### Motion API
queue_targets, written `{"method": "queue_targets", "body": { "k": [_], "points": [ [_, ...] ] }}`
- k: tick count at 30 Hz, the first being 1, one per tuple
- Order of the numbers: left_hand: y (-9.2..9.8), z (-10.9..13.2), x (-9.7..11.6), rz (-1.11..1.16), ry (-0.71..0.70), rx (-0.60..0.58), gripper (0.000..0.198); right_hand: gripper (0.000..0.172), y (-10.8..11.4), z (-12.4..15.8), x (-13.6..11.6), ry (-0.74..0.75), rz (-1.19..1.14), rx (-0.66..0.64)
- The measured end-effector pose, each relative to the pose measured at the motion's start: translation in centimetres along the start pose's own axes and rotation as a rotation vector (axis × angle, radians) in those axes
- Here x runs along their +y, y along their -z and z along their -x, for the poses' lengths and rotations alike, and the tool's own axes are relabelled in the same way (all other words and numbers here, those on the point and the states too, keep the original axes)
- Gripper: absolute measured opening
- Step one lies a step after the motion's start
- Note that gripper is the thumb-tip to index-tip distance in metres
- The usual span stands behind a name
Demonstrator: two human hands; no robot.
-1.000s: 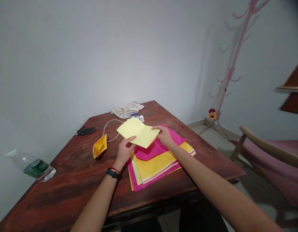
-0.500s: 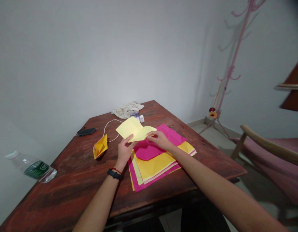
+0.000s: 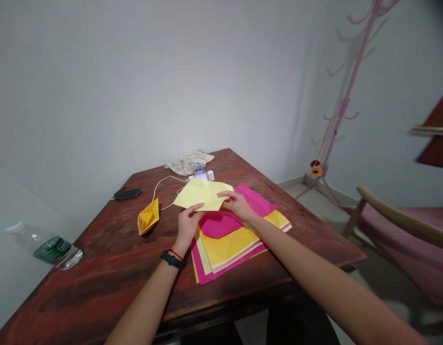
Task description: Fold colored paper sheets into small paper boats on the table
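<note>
A creased sheet of pale yellow paper (image 3: 200, 194) is held up above the table between both hands. My left hand (image 3: 188, 223) pinches its lower left edge, thumb on top. At the right side, my right hand (image 3: 238, 205) grips the same sheet with its thumb over the surface and fingers beneath. Under the hands lies a magenta sheet (image 3: 257, 203) on a stack of coloured paper (image 3: 232, 249) in yellow, cream and magenta. Left of my left hand stands a folded yellow paper piece (image 3: 148, 218), hollow in the middle like a small boat.
A clear water bottle (image 3: 45, 244) with a green label is at the left table edge. Further back are a black phone (image 3: 127, 194), a white cable (image 3: 160, 181), a crumpled cloth (image 3: 189, 162) and a pixelated device (image 3: 200, 172). A wooden-armed chair (image 3: 397, 220) stands right of the table (image 3: 308, 244).
The yellow sheet has gone from bent up along its middle crease to nearly flat. My right thumb now lies over its top. Both hands have shifted only slightly.
</note>
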State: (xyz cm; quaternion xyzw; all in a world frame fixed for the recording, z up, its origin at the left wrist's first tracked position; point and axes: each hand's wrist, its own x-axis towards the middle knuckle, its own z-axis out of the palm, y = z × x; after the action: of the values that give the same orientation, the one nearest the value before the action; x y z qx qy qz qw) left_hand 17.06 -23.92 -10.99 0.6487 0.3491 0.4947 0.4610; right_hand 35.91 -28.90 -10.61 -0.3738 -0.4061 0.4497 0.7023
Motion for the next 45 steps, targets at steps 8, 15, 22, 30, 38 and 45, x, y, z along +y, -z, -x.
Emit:
{"method": "queue_targets", "body": {
  "k": [8, 15, 22, 30, 38, 45],
  "points": [
    [0.5, -0.3, 1.0, -0.045, -0.033, -0.022, 0.025, 0.046, 0.6, 0.0, -0.1, -0.041, 0.047, 0.004],
    [0.5, 0.3, 1.2, -0.047, -0.052, 0.096, 0.034, 0.036, 1.0, -0.3, 0.6, 0.013, 0.237, 0.073],
    [0.3, -0.2, 0.4, -0.119, -0.225, 0.290, 0.058, 0.062, 1.1, 0.0, 1.0, 0.106, 0.332, 0.091],
    [0.6, -0.5, 0.6, 0.218, -0.042, 0.135, 0.105, 0.048, 1.8, -0.2, -0.5, -0.113, 0.093, 0.128],
    [2.1, 0.2, 2.9, 0.311, 0.139, -0.456, 0.056, 0.061, 1.8, 0.2, -2.3, -0.229, 0.126, -0.078],
    [2.3, -0.3, 2.2, 0.287, 0.082, -0.552, 0.065, 0.051, 1.7, 0.9, -3.5, -0.347, 0.333, -0.327]
  ]
}}
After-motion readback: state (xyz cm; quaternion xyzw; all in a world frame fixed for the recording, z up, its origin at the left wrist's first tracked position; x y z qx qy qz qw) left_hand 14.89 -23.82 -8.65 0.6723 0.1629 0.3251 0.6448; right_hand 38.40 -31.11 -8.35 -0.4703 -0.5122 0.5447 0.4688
